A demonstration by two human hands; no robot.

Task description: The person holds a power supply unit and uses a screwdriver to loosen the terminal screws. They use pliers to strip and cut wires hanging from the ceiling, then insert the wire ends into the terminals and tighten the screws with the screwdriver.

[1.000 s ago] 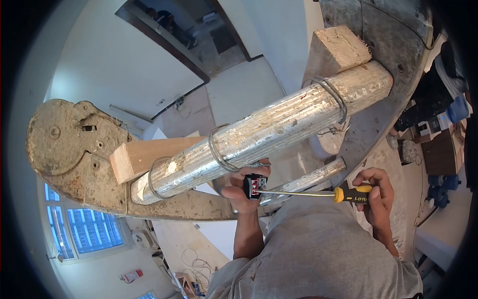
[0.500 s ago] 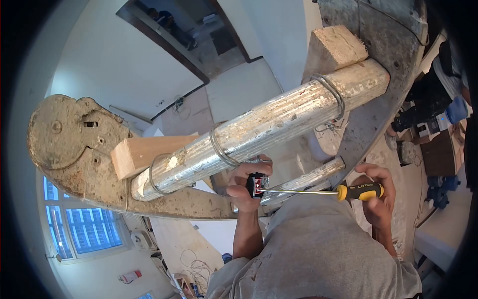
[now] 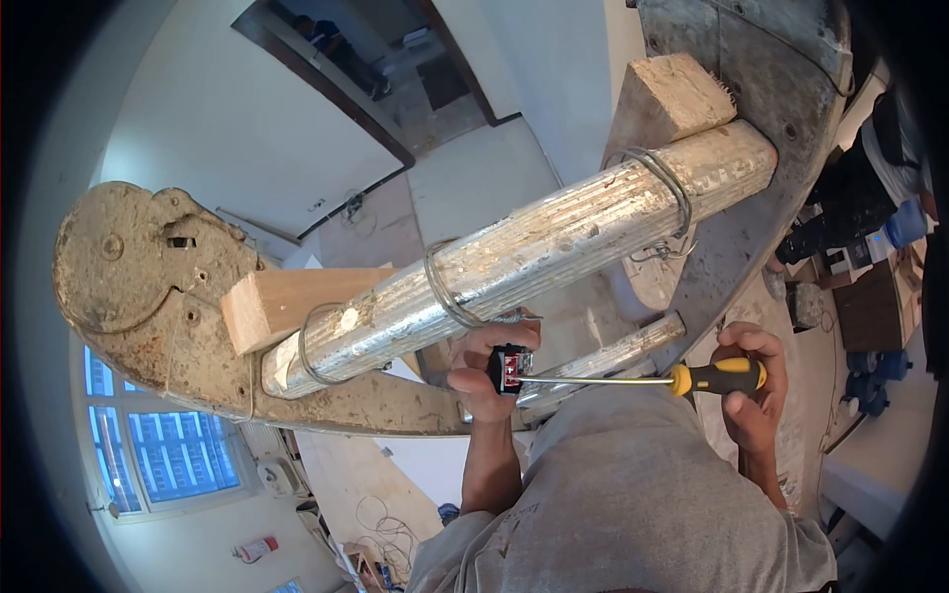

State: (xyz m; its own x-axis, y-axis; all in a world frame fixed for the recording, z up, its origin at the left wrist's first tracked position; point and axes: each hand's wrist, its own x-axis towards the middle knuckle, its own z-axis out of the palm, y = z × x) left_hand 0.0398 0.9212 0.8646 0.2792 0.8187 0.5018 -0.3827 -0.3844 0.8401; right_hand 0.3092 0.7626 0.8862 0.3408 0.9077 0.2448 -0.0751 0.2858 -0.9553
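My left hand (image 3: 482, 381) is closed around a small black block with a red face (image 3: 510, 370), perhaps an electrical part. The tip of a screwdriver (image 3: 613, 381) meets the red face, its long metal shaft lying nearly level. My right hand (image 3: 756, 395) grips the black and yellow handle from the far end, between thumb and fingers. Just above my left hand runs a thick ribbed metal bar (image 3: 554, 237), weathered and bound with twisted wire loops.
Wood blocks (image 3: 297, 301) are wedged between the bar and a worn ladder-like frame (image 3: 148, 296). A second, thinner rung (image 3: 613, 361) lies close to my hands. At right, a person's dark-clad leg (image 3: 840, 212) stands near boxes. Loose cable (image 3: 381, 534) lies on the floor.
The screwdriver handle has turned about its axis, so its lettering no longer shows. My right fingers have shifted slightly on it, while my left hand stays put.
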